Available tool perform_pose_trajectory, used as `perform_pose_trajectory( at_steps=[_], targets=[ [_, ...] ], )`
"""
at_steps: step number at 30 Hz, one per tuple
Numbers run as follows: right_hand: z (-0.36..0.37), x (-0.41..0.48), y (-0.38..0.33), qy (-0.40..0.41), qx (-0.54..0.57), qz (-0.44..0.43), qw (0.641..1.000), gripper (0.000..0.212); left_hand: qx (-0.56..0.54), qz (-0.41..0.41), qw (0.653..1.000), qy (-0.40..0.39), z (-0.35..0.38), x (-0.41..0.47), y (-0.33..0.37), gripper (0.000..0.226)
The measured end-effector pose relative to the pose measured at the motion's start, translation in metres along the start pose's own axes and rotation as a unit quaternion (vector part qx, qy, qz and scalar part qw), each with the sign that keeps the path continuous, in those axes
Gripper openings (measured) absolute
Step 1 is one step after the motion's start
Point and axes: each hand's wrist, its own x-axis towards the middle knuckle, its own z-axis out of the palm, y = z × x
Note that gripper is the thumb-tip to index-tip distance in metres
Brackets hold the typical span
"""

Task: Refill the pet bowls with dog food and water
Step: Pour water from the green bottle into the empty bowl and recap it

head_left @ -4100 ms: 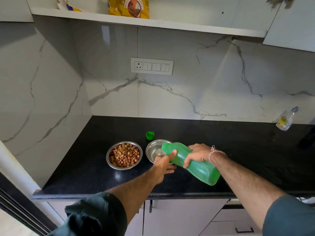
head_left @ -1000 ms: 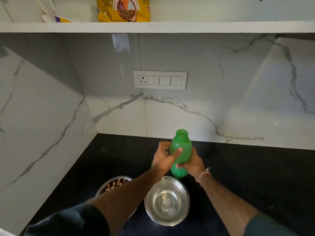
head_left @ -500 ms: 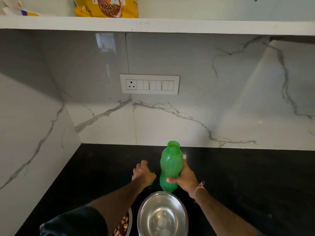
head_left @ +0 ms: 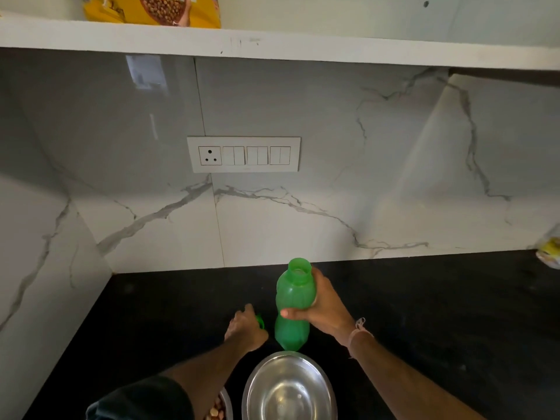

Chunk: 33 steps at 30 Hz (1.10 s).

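My right hand (head_left: 328,310) grips a green plastic bottle (head_left: 293,294) around its middle and holds it upright, with its mouth uncapped, just behind the steel water bowl (head_left: 329,386). The bowl holds a little clear water. My left hand (head_left: 244,328) is down on the black counter to the left of the bottle, fingers curled round the small green cap (head_left: 260,322), most of which is hidden. The steel food bowl (head_left: 226,404) with brown kibble peeks out under my left forearm at the bottom edge.
A yellow dog food bag (head_left: 151,9) stands on the white shelf (head_left: 303,47) overhead. A switch panel (head_left: 244,154) is on the marble back wall. A small clear bottle (head_left: 550,253) lies at the counter's far right. Marble wall bounds the black counter (head_left: 424,313) on the left.
The bottle went from tilted over the water bowl to upright behind it. My left hand let go of the bottle and moved left and down onto the green cap.
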Motion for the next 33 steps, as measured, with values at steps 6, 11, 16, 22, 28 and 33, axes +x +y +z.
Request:
perform_pose_trajectory(
  at_steps=[6, 11, 16, 22, 28, 33],
  targets=[
    [0.011, 0.0, -0.022, -0.012, -0.04, 0.025, 0.999, 0.091, -0.339, -0.042, 0.932, 0.124, -0.06, -0.012, 0.037, 0.037],
    [0.024, 0.001, -0.04, -0.014, -0.089, 0.038, 0.995, 0.088, -0.57, 0.099, 0.807, 0.121, -0.114, -0.024, 0.063, 0.036],
    [0.03, 0.005, -0.046, -0.031, -0.133, 0.045, 0.99, 0.089, -0.402, 0.259, 0.869, 0.123, -0.118, -0.048, 0.082, 0.04],
    [0.034, 0.005, -0.043, -0.032, -0.17, 0.033, 0.984, 0.087, -0.187, 0.319, 0.913, 0.174, -0.097, -0.059, 0.067, 0.055],
    [0.031, 0.016, -0.047, -0.038, -0.158, 0.033, 0.986, 0.088, -0.011, 0.33, 0.922, 0.204, -0.108, -0.05, 0.07, 0.057],
    [0.035, 0.019, -0.045, -0.018, -0.145, 0.016, 0.989, 0.078, -0.022, 0.333, 0.925, 0.182, -0.113, -0.047, 0.069, 0.06]
  ],
)
